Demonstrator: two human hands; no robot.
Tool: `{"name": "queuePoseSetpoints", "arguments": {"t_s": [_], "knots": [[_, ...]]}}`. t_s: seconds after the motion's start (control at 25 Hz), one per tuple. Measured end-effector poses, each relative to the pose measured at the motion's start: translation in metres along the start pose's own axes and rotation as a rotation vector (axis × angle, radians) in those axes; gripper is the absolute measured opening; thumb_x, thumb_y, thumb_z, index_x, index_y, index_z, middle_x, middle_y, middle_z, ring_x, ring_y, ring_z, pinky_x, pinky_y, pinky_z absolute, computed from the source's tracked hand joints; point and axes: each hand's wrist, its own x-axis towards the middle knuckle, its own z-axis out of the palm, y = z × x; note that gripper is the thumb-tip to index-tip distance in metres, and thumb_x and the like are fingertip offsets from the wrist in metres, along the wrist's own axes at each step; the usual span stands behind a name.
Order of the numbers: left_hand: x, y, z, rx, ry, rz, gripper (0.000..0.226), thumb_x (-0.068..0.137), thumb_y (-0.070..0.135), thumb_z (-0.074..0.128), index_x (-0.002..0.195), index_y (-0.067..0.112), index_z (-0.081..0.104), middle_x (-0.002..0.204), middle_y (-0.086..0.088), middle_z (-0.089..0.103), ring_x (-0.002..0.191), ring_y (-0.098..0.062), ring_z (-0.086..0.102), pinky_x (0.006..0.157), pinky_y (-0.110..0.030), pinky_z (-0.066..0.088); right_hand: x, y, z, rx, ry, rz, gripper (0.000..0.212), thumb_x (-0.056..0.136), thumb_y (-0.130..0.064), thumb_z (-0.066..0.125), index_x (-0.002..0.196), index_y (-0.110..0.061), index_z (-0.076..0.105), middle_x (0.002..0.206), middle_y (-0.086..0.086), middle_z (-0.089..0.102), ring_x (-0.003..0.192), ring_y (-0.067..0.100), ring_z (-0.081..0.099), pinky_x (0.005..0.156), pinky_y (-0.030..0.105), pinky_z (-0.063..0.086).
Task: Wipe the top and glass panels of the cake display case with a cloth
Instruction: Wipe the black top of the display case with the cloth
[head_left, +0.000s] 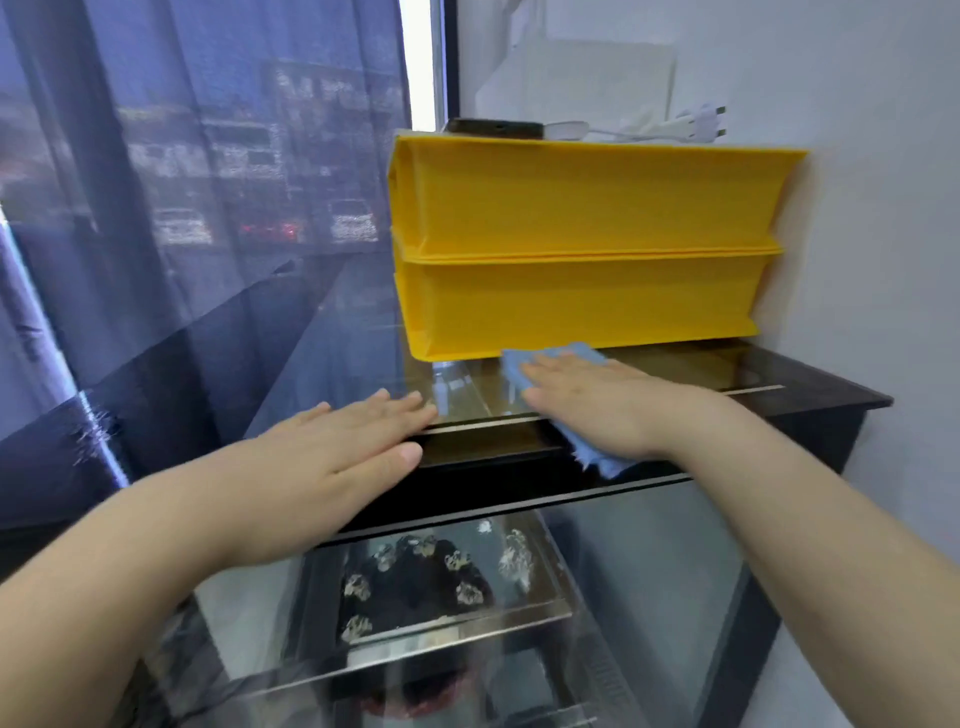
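Two hands are flat on the top of the display case (810, 376), and each has its own job. Your right hand (597, 400) lies open, palm down, on the blue cloth (524, 364), pressing it against the glass top just in front of the stacked yellow crates (587, 249); a corner of the cloth hangs over the near edge below your wrist. Your left hand (343, 447) is open too, fingers spread and holding nothing, resting on the top's near edge, probably to steady you as you lean in. The crates cover the back of the top, so only the front strip is free to wipe, which likely explains why the cloth sits so far forward. Below, a dark cake (415, 582) shows through the glass panel (649, 571), which looks not yet wiped.
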Motion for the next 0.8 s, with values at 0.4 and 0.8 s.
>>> {"name": "queuePoseSetpoints", "arguments": {"t_s": [0.4, 0.8], "knots": [[-0.051, -0.037, 0.0, 0.053, 0.176, -0.126, 0.065, 0.058, 0.082, -0.009, 0.119, 0.069, 0.01, 0.135, 0.05, 0.001, 0.124, 0.029, -0.014, 0.109, -0.013, -0.005, 0.039, -0.074, 0.01, 0.004, 0.031, -0.156, 0.045, 0.104, -0.028, 0.021, 0.144, -0.008, 0.029, 0.155, 0.009, 0.02, 0.142, 0.024, 0.015, 0.113, 0.042, 0.015], [-0.107, -0.108, -0.028, -0.131, 0.119, -0.103, 0.066, 0.069, 0.087, 0.018, 0.131, 0.065, 0.027, 0.138, 0.049, 0.018, 0.132, 0.022, 0.007, 0.113, -0.029, 0.018, 0.079, -0.128, 0.014, -0.165, -0.011, -0.288, 0.047, 0.104, -0.027, 0.013, 0.15, -0.016, 0.017, 0.157, -0.003, 0.01, 0.144, 0.018, 0.004, 0.114, 0.043, 0.009]]}}
